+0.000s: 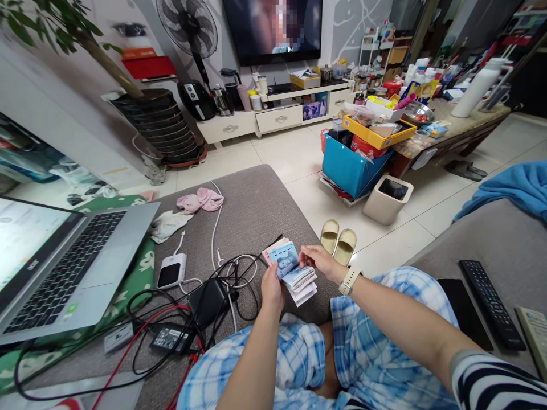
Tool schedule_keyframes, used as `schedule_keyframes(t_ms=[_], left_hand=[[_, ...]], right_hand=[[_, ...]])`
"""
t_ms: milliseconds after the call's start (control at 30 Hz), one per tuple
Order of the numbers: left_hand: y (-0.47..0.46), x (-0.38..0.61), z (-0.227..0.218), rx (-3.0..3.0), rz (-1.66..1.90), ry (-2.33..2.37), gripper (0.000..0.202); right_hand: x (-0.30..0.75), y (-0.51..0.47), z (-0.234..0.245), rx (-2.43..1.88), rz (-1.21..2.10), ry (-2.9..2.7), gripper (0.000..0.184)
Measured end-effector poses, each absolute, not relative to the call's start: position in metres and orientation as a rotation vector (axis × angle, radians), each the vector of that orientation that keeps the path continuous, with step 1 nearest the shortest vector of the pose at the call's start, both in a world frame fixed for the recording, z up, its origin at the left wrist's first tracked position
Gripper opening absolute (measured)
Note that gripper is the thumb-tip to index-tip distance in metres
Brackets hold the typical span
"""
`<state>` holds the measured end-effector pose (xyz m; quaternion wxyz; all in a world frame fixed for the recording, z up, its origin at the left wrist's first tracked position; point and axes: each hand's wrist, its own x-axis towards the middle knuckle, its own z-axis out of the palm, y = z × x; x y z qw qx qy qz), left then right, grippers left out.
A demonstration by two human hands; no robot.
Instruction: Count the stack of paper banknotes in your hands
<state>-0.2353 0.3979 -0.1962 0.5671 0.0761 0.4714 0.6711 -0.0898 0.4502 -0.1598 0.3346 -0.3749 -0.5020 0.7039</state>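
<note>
A fanned stack of paper banknotes (292,270), blue and pink notes among them, sits above my lap. My left hand (271,293) grips the stack from below at its lower left. My right hand (318,262) reaches in from the right, its fingertips pinching the upper notes at their right edge. A cream watch (350,282) circles my right wrist. Blue checked fabric (367,336) covers my legs below both hands.
A tangle of black cables (231,279) and a black power adapter (209,302) lie left of my hands, beside an open laptop (72,267). A phone (464,313) and a TV remote (491,304) rest on the grey sofa at right. Beige slippers (337,242) stand on the floor ahead.
</note>
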Motion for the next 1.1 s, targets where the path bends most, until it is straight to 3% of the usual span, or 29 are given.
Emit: schedule_keyframes(t_ms=[167, 500, 1100], left_hand=[[0.398, -0.234, -0.193, 0.191, 1.575, 1.149, 0.029], [0.394, -0.232, -0.186, 0.285, 1.536, 1.103, 0.038], [0.399, -0.236, -0.202, 0.213, 1.574, 1.119, 0.027]], right_hand=[[-0.089, 0.452, -0.170, -1.016, 1.784, -1.366, 0.038], [-0.087, 0.455, -0.180, -1.087, 1.644, -1.414, 0.040], [-0.089, 0.457, -0.184, -1.016, 1.744, -1.367, 0.034]])
